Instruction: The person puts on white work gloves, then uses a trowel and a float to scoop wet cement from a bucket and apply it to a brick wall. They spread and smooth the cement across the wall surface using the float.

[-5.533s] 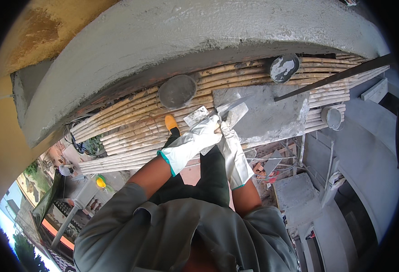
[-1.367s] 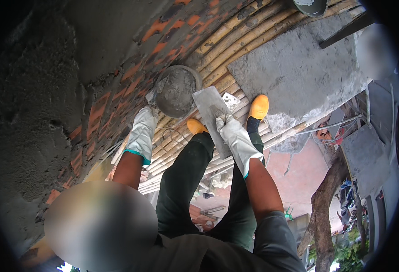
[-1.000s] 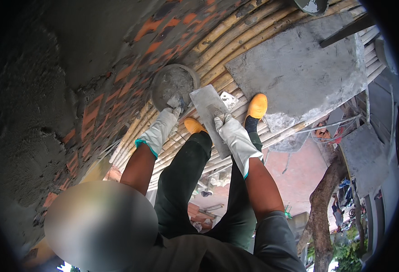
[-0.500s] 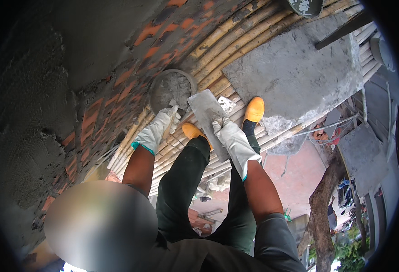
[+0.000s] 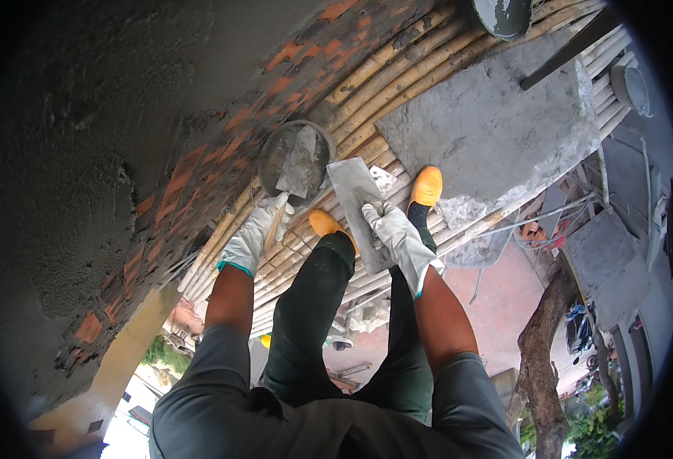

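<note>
My left hand [image 5: 258,228], in a white glove with a teal cuff, is closed round the handle of a pointed trowel [image 5: 299,170]. Grey mortar lies along its blade, which is over the mouth of a round dark bucket [image 5: 273,157]; whether the blade touches the mortar inside cannot be made out. In my right hand [image 5: 396,231], also gloved, is a flat rectangular plastering trowel [image 5: 349,187], held by its back with the long plate slanting between my feet. My fingers mostly hide its handle.
On the left rises a brick wall [image 5: 187,172] partly covered with wet grey plaster [image 5: 84,229]. I stand on bamboo poles [image 5: 367,73] in yellow shoes [image 5: 426,186]. A mortar-stained board [image 5: 497,115] lies ahead right, with another bucket [image 5: 505,17] beyond it. A tree trunk [image 5: 539,344] stands lower right.
The left trowel has come up in the bucket with mortar on its blade. The plastering trowel has shifted slightly, still in my right hand. My view has tilted a little.
</note>
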Demonstrator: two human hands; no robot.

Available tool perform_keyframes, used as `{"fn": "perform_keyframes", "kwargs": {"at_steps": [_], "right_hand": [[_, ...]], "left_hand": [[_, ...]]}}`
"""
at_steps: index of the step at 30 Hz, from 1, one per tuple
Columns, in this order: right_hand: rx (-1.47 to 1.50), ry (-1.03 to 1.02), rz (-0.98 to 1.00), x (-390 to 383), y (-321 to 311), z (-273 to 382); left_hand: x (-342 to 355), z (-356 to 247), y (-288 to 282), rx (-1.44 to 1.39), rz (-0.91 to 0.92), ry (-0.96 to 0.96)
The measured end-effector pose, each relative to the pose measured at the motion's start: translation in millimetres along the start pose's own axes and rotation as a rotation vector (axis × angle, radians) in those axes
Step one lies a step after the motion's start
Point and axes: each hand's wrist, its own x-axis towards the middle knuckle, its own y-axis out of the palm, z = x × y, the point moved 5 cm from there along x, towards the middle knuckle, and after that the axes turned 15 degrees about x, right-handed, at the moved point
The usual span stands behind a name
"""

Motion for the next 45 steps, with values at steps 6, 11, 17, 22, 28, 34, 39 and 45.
{"fn": "perform_keyframes", "kwargs": {"at_steps": [6, 11, 17, 22, 28, 34, 39, 45], "right_hand": [[0.235, 0.024, -0.008, -44.0, -18.3, 16.0], [0.338, -0.058, -0.039, -40.2, -36.8, 20.1], [0.305, -0.040, 0.052, -14.7, -20.8, 22.0], [0.145, -0.007, 0.111, 13.8, 8.5, 15.6], [-0.026, -0.050, 0.002, 32.4, 24.0, -7.3], [0.020, 0.015, 0.058, 22.0, 24.2, 1.3], [-0.005, -0.081, 0.036, 21.9, 23.2, 9.7], [0.087, -0.055, 0.049, 26.8, 22.6, -2.9]], "left_hand": [[-42.0, 2.6, -11.1, 0.026, 0.022, 0.062], [-8.2, 29.2, -27.2, -0.002, -0.138, -0.107], [13.8, -0.6, -38.1, 1.047, -0.570, 0.200], [36.0, -14.7, -36.6, 1.196, -0.631, 0.054], [89.9, -13.3, 10.0, 1.173, -0.523, 0.043], [104.5, 3.5, -3.2, 1.037, -0.388, 0.108], [146.5, 5.8, 13.1, 0.757, -0.343, 0.059], [109.8, 5.9, -0.1, 0.289, -0.128, -0.080]]}}
